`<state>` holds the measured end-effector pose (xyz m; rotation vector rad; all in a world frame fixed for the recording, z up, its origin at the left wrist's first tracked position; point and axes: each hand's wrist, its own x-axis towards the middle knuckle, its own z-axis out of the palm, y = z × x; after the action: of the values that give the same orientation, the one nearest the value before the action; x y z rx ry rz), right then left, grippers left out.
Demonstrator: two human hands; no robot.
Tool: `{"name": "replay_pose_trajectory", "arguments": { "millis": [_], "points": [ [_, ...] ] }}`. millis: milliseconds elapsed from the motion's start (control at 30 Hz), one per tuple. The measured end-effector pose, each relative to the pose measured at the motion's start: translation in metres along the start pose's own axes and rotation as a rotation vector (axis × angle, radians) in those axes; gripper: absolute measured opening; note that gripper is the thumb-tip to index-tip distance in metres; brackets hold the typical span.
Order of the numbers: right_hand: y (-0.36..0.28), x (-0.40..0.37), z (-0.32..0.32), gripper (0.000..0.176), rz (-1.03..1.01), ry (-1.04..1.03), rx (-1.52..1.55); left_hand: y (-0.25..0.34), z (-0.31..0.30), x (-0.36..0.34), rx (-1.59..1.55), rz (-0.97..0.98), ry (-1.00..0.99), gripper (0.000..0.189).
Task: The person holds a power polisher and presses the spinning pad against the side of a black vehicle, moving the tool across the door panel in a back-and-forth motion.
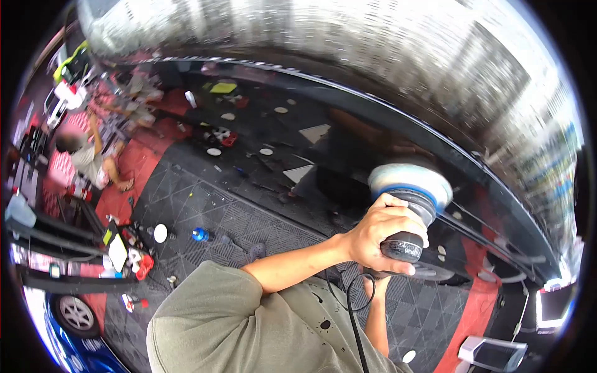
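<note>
- The left hand (388, 233) is gripping the black body of a polisher (403, 245), its fingers wrapping over the top and its thumb lying on the side nearer the wearer.
- The right hand (377, 281) is reaching in just below that grip, at the rear of the polisher; it is mostly hidden, so whether it is closing round anything cannot be told.
- Beyond the left hand's fingers, the pale round pad (413, 179) of the polisher is resting against a glossy black car panel (249, 133), which is stretching out ahead and to both sides of the grip.
- A black cable (352, 323) is looping below the grip and running down past the olive shirt (249, 329).
- Well to the left of the grip, a blue bottle (199, 234) and a white disc (160, 233) are lying over the patterned floor (186, 196).
- Farther left, another person (88, 158) is sitting low, and a blue car (93, 354) is standing nearer the wearer.
</note>
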<state>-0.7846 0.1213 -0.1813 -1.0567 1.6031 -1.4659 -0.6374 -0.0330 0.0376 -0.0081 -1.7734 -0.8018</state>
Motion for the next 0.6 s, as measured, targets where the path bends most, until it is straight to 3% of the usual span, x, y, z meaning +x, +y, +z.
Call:
{"name": "replay_pose_trajectory", "arguments": {
  "millis": [133, 167, 267, 400, 600],
  "points": [
    [-0.005, 0.009, 0.029, 0.058, -0.175, 0.000, -0.112, -0.003, -0.046, -0.020, -0.018, 0.030, 0.065, 0.045],
    [-0.014, 0.012, 0.040, 0.058, -0.178, -0.027, -0.112, -0.003, -0.058, -0.024, -0.027, 0.022, 0.078, 0.044],
    [-0.046, 0.023, 0.073, 0.079, -0.154, -0.044, -0.186, -0.004, -0.095, -0.035, -0.043, 0.023, 0.140, 0.045],
    [-0.068, 0.031, 0.110, 0.083, -0.231, -0.120, -0.260, -0.006, -0.139, -0.050, -0.112, 0.031, 0.239, 0.047],
    [-0.070, 0.032, 0.145, 0.104, -0.316, -0.221, -0.247, -0.007, -0.197, -0.063, -0.129, 0.048, 0.338, 0.052]
  ]
}}
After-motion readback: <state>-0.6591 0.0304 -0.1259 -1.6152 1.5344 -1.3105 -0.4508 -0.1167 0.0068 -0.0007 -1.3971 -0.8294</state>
